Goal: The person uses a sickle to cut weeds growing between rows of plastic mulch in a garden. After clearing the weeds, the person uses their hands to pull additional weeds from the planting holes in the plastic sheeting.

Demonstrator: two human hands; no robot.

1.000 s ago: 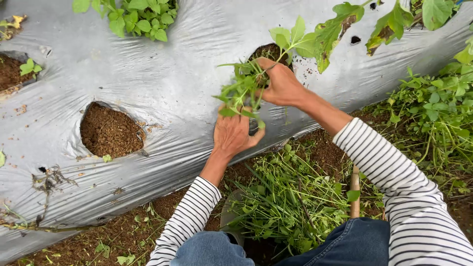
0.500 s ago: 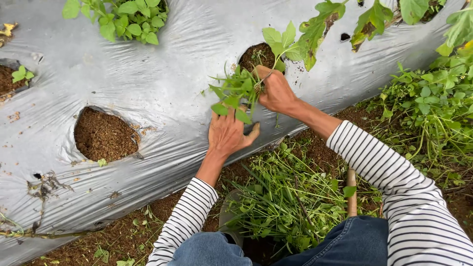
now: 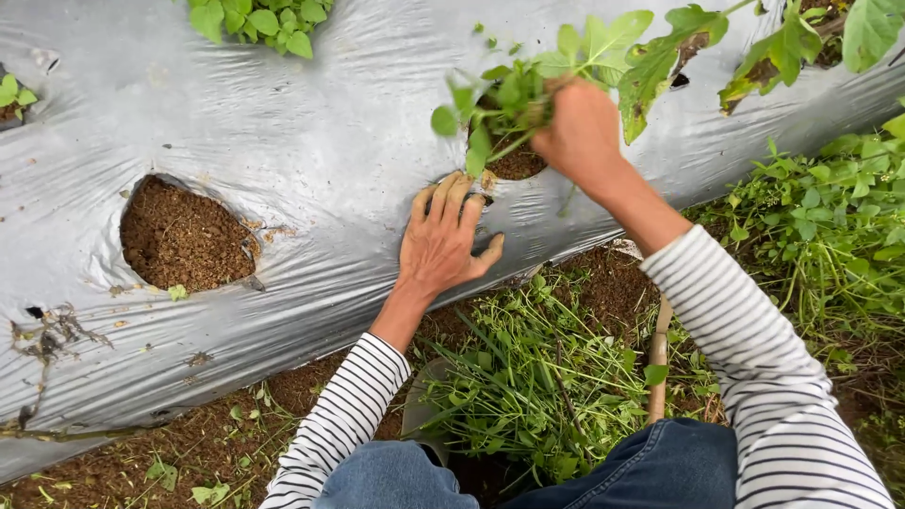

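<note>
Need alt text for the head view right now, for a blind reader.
The right hand grips a bunch of weeds above a planting hole in silver plastic mulch, while the left hand presses flat on the mulch just below.

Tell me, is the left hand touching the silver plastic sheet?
Touching. The head view shows the left hand pressed flat, fingers spread, on the silver plastic sheet beside the planting hole.
</note>
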